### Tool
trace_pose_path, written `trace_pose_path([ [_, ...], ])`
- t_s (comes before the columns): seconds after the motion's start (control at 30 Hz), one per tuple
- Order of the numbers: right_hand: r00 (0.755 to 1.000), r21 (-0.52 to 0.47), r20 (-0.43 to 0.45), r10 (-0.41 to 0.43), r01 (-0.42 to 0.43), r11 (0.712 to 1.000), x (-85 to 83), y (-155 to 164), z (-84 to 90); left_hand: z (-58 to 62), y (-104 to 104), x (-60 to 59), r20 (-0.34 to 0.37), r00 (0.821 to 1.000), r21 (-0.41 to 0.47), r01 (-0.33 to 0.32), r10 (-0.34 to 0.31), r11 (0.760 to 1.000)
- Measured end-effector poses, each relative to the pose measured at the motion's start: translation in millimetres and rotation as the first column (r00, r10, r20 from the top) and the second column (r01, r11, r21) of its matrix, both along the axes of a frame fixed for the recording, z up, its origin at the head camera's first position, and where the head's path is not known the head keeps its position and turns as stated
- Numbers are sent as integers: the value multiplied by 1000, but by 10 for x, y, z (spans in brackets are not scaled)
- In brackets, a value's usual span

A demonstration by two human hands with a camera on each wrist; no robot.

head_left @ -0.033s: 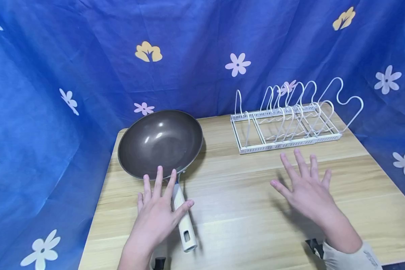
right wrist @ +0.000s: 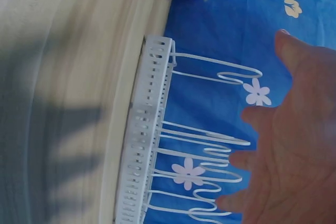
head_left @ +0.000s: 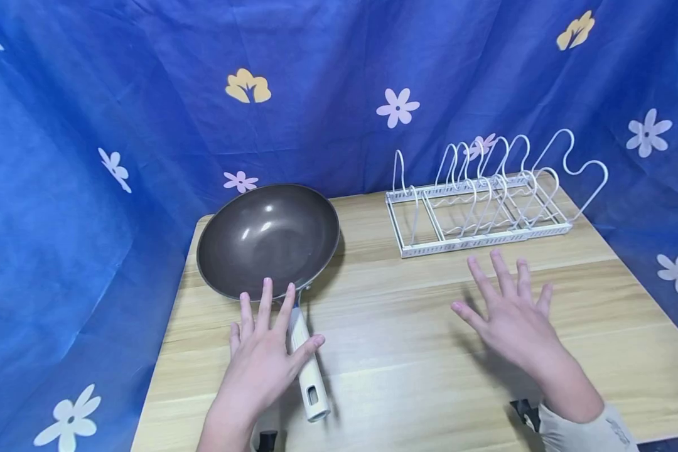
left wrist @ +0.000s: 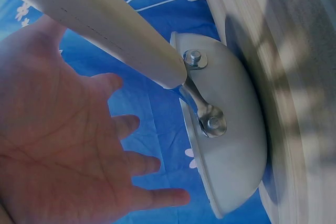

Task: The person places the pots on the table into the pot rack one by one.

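Observation:
A dark wok (head_left: 268, 237) with a cream handle (head_left: 307, 364) sits on the left part of the wooden table (head_left: 407, 351). My left hand (head_left: 262, 358) hovers flat with spread fingers just above the handle; in the left wrist view the palm (left wrist: 63, 150) is a little off the handle (left wrist: 105, 24) and holds nothing. My right hand (head_left: 508, 314) is spread open above the table, just in front of a white wire rack (head_left: 480, 207). The right wrist view shows that rack (right wrist: 152, 140) beyond the straight fingers (right wrist: 294, 145).
Blue cloth with flower prints (head_left: 339, 75) hangs behind and along both sides of the table. The rack stands at the back right, near the table's far edge. Bare wood lies between my two hands.

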State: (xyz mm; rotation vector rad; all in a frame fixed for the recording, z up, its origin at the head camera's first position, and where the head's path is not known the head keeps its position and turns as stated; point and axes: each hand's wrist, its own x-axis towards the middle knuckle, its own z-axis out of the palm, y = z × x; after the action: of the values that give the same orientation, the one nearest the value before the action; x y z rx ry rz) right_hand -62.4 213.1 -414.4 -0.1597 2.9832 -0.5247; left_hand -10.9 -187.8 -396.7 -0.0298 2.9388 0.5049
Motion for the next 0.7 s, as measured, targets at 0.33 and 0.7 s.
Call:
trace_pose_path([
  [0.33,1000,-8,2,18,-18,1000,11,-126,26,-11,-56,117,-19,1000,11,-3,3,1000],
  [0.7,996,-35,-71,48,-51,998,14,-326,-113,-149,-176,352,-132,978,295,-116,161,948],
])
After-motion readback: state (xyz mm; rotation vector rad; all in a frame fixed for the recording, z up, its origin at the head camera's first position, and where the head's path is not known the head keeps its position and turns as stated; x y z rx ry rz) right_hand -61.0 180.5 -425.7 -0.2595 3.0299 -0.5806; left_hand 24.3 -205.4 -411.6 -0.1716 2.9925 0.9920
